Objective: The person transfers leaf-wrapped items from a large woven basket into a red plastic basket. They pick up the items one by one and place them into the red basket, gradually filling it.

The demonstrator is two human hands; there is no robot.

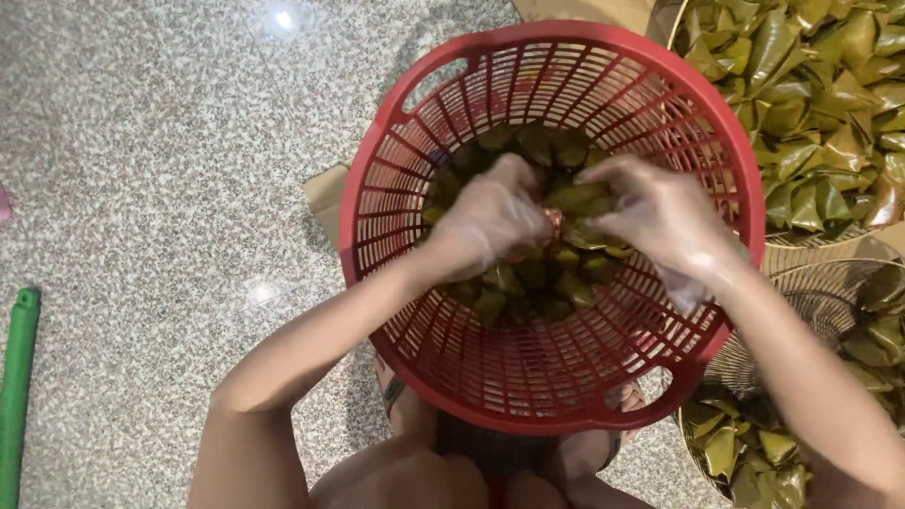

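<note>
A speckled grey stone floor fills the left of the view. On it stands a large round red plastic basket with slotted walls, and both arms reach down into it from above. To the right sit two shallow woven trays: the upper one is heaped with green leaf-wrapped triangular parcels, and the lower wire-like one holds a few more. A green pole lies at the far left edge.

At the bottom of the basket lies a layer of the same leaf-wrapped parcels. Above that layer both hands, in thin clear plastic gloves, meet over one green leaf-wrapped parcel. The left hand is curled in a loose fist against the parcel's left end, where a bit of pinkish string or tie shows; its fingers close there, though what exactly they pinch cannot be told. The right hand comes from the right, fingers bent and nearly closed over the parcel's top and right side.

The parcel's long axis runs roughly left to right, spanning between the two hands, so it lies directly at both sets of fingertips, touching each. Neither hand is clearly nearer.
</note>
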